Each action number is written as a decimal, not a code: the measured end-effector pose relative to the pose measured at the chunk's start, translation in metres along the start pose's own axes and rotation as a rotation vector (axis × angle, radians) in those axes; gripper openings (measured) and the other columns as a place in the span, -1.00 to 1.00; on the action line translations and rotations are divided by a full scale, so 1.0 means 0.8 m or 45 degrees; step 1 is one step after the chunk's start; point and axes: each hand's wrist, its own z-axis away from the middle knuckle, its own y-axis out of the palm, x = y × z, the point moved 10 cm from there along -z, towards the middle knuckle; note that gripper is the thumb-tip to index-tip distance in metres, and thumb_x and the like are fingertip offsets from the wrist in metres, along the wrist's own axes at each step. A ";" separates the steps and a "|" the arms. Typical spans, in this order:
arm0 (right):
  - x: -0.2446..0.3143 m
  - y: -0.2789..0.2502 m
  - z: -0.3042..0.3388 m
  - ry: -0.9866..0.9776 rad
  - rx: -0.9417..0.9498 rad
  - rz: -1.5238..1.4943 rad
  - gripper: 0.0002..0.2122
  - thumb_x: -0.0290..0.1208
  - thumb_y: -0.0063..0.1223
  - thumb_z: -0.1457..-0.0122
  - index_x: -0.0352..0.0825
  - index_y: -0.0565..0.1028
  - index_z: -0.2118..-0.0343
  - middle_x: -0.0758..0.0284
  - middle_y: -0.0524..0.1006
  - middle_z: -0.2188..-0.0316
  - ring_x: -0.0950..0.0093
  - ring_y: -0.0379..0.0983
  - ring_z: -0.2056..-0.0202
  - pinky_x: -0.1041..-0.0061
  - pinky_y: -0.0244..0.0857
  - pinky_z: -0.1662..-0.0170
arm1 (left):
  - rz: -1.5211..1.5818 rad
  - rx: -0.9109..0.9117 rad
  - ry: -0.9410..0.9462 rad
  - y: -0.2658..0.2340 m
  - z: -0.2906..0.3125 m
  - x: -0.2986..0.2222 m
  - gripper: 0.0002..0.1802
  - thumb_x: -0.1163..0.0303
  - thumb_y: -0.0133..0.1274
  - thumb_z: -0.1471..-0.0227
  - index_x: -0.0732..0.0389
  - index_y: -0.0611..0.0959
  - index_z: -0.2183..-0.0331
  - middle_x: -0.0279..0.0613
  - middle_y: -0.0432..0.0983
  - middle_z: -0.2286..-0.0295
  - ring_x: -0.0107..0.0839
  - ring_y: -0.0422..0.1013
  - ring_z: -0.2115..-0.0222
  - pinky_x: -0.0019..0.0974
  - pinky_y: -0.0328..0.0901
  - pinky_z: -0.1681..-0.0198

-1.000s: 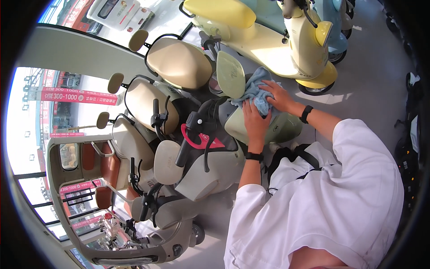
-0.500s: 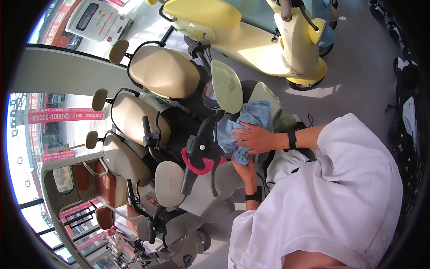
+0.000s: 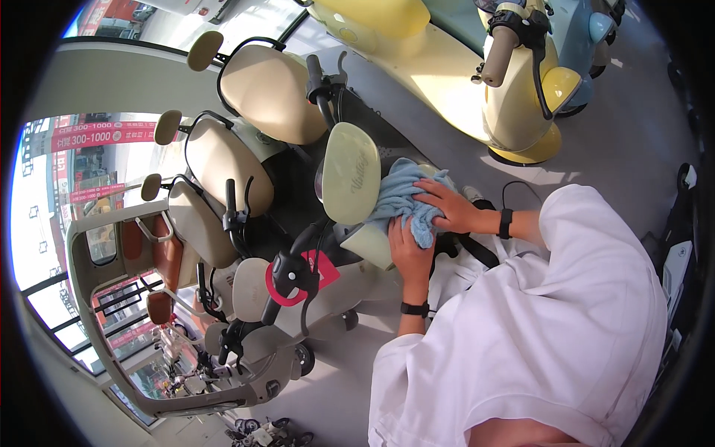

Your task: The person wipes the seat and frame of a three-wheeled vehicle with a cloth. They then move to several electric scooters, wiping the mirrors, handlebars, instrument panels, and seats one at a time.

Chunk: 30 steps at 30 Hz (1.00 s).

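Note:
A crumpled light-blue cloth [image 3: 398,190] lies against the front of a pale green scooter [image 3: 369,246], bunched under both hands. My right hand [image 3: 450,206] rests over its right side with fingers curled into the folds. Lower and to the left, my left hand [image 3: 411,253] presses its fingertips on the cloth's near edge. The two hands are close together. Just left of the cloth stands the scooter's oval pale green mirror back [image 3: 351,175]. The cloth hides the surface beneath it.
Beige-seated scooters [image 3: 272,93] are lined up at left, their black handlebars [image 3: 287,276] projecting nearby with a pink tag. A yellow scooter [image 3: 514,112] stands at upper right on the grey floor [image 3: 439,134]. A brown-seated enclosed vehicle [image 3: 126,261] is at far left.
The view has shifted. The cloth is bunched more tightly, now right of the mirror back. My left hand has come from under the cloth's lower edge to lie on top of it, nearer my right.

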 end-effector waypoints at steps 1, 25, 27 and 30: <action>-0.027 -0.007 0.006 0.126 -0.042 -0.222 -0.40 -0.33 0.10 0.00 -0.23 0.31 -0.18 0.15 0.16 -0.26 0.12 0.05 -0.28 0.19 -0.06 -0.32 | -0.019 -0.001 -0.021 0.011 -0.011 -0.007 -0.43 0.42 0.31 0.22 0.30 0.52 0.10 0.09 0.41 0.05 0.12 0.32 -0.02 0.02 0.28 -0.06; 0.127 -0.044 -0.297 -0.257 -0.010 0.104 -0.64 -0.03 0.07 -0.07 -0.30 0.57 0.40 0.19 0.56 0.36 0.23 0.44 0.12 0.20 0.24 0.02 | 0.639 -0.623 -0.907 -0.149 -0.151 0.140 -0.68 0.37 0.14 -0.10 0.31 0.54 0.13 -0.16 0.55 0.20 -0.31 0.47 0.23 -0.29 0.32 0.10; 0.120 -0.056 -0.309 -0.313 -0.192 0.053 -0.56 0.04 0.04 -0.06 -0.33 0.59 0.53 0.15 0.54 0.56 0.20 0.51 0.31 0.22 0.27 0.15 | 0.725 -0.520 -1.023 -0.133 -0.155 0.168 -0.66 0.27 0.09 -0.13 0.27 0.55 0.11 -0.24 0.55 0.18 -0.38 0.48 0.23 -0.30 0.34 0.11; 0.096 -0.054 -0.328 -0.147 0.027 0.021 -0.50 0.08 -0.04 -0.09 -0.36 0.59 0.57 0.06 0.56 0.56 0.11 0.52 0.44 0.20 0.36 0.31 | 1.318 -0.174 -1.303 -0.072 -0.153 0.182 -0.56 0.07 -0.01 -0.17 0.24 0.58 0.12 -0.23 0.54 0.24 -0.40 0.48 0.25 -0.33 0.35 0.13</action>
